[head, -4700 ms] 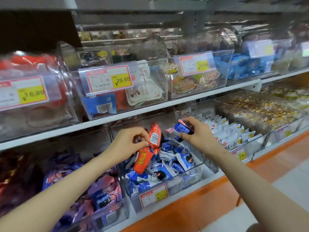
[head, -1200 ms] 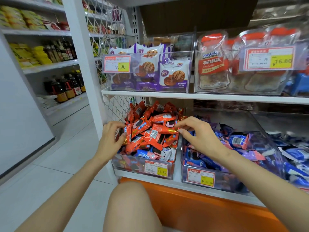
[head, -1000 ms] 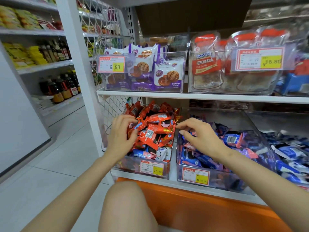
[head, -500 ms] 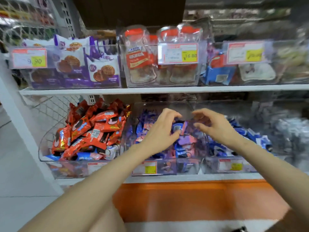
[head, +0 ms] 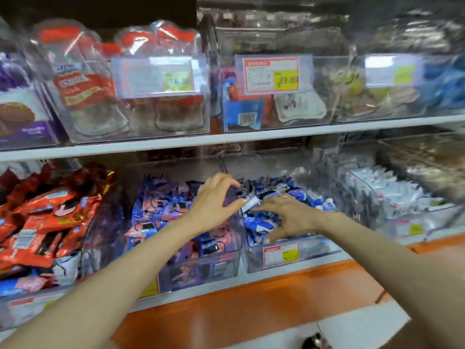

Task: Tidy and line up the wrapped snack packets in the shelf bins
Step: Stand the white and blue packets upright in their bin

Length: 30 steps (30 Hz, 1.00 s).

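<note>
Observed: the blue packets (head: 261,224) lie heaped loose in a clear bin (head: 314,248) on the lower shelf (head: 276,269), pointing every way, none lined up. The next bin to the left holds purple packets (head: 163,207), equally jumbled.

Hands: the right hand (head: 284,217) lies spread over the blue heap, fingers (head: 256,209) extended and splayed, thumb down near the bin's front wall. It holds nothing that can be made out. The left hand (head: 214,200) hovers arched over the wall between the two bins, fingers relaxed and apart, thumb tip just beside a pale packet end (head: 251,203). Motion blur prevents confirming contact.

Assessment of handling: the packets appear small, light and film-wrapped, so likely slick and prone to sliding off one another. The contents are probably brittle biscuit, so hard squeezing is inadvisable. Recommended hold: pinch each packet across its flat body or by a crimped end seal, or sweep several together with flat fingers against the bin wall to square them.

Risk: packets may spill over the low front wall.
</note>
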{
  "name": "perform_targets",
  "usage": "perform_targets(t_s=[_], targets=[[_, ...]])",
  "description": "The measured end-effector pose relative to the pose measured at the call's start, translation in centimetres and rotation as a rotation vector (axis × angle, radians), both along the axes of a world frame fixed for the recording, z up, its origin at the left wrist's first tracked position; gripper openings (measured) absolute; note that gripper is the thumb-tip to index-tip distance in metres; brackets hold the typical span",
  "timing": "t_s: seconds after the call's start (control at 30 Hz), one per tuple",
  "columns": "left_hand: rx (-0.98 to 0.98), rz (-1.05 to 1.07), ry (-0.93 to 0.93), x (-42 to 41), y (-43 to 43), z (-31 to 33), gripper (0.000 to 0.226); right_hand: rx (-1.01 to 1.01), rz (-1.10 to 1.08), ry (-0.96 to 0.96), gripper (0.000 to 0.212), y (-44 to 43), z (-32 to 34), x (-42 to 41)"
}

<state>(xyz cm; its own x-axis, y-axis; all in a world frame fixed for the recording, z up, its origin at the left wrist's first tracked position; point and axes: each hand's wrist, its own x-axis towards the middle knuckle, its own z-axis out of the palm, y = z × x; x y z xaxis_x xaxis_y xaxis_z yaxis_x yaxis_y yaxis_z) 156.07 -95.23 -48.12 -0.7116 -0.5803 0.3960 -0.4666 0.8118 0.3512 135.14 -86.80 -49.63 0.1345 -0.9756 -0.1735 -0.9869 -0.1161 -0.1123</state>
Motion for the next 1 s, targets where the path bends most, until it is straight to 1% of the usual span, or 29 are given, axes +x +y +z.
perform_targets(t_s=[0.07,0.17,0.2,0.3,0.4,0.57,0.67,0.8,0.87,0.93,1.0], targets=[[0.019,0.011,-0.011,0.3,-0.5,-0.6,0.077,-0.020,0.037,0.061,0.076,-0.8,0.1,0.8],[0.025,0.022,-0.007,0.0,-1.1,-1.0,0.077,-0.036,0.038,0.058,0.067,-1.7,0.5,1.1],[0.019,0.024,-0.006,-0.1,-1.2,-1.1,0.076,0.002,0.035,0.046,0.068,-1.8,0.6,1.1],[-0.003,0.027,-0.007,0.0,-1.1,-1.4,0.073,0.177,0.032,-0.007,0.082,-1.9,0.8,1.4],[-0.002,0.034,-0.008,0.1,-0.9,-1.4,0.073,0.195,0.030,0.010,0.086,-1.6,1.1,1.8],[-0.001,0.030,-0.007,0.0,-0.8,-1.2,0.072,0.097,-0.015,-0.086,0.061,-1.3,1.1,2.4],[-0.020,0.025,-0.016,0.1,-0.7,-1.4,0.070,0.034,-0.057,-0.224,0.049,-1.5,1.2,1.5],[-0.014,0.028,-0.021,0.1,-0.5,-1.4,0.071,-0.168,-0.207,-0.402,0.040,-1.5,2.2,-0.6],[-0.005,0.029,-0.019,0.1,-0.4,-1.4,0.072,-0.278,-0.278,-0.411,0.043,-1.7,2.2,-1.3],[0.000,0.028,-0.021,0.2,-0.4,-1.4,0.072,-0.361,-0.348,-0.359,0.047,-2.0,2.0,-1.7],[0.002,0.030,-0.024,0.3,-0.3,-1.5,0.071,-0.420,-0.397,-0.321,0.046,-2.5,1.6,-1.9]])
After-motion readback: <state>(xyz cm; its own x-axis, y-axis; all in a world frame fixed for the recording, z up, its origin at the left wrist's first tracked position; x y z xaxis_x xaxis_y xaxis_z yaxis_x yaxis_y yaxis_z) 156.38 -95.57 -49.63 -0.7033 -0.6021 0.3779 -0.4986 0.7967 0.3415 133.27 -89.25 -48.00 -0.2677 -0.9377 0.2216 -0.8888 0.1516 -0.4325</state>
